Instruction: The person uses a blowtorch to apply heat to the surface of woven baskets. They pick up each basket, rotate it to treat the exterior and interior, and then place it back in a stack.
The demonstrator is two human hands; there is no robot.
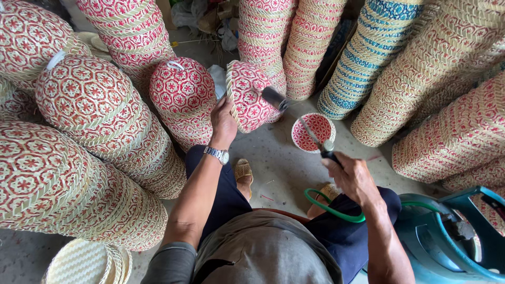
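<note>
Open room is scarce — only the patch of grey floor [279, 163] ahead of the knees is bare, with one small red-patterned basket [313, 131] standing on it. Leaning stacks of red woven baskets [94, 121] wall off the left, and more stacks, one blue-banded [368, 52], close the far side and the right. A blue gas cylinder [447, 236] blocks the lower right, its green hose [329, 208] looping across the lap — a snag for a low pass.

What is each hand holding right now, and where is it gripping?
The left hand holds a red woven basket by its rim. The right hand grips a torch by its handle end.
</note>
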